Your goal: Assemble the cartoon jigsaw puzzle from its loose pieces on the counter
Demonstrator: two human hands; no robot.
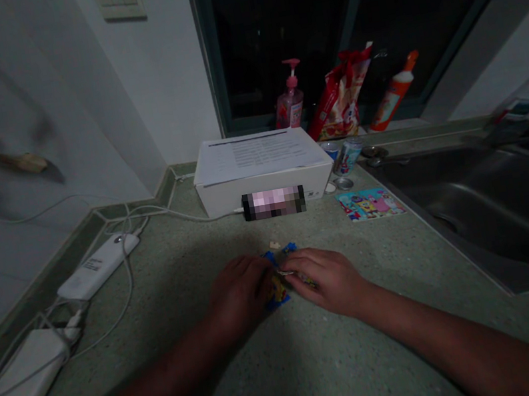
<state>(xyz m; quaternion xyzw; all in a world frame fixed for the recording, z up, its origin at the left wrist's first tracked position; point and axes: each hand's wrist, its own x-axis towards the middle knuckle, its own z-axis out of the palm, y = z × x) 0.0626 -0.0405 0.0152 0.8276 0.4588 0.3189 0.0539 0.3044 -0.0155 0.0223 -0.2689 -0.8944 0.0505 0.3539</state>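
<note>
Head view, blue-yellow wrapper [278,294], gripped between left hand [239,298] and right hand [325,281]

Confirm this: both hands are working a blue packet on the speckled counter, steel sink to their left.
Wrong side: the steel sink is to the right of the left hand and right hand, as the head view shows. Both are on the blue packet on the speckled counter.
</note>
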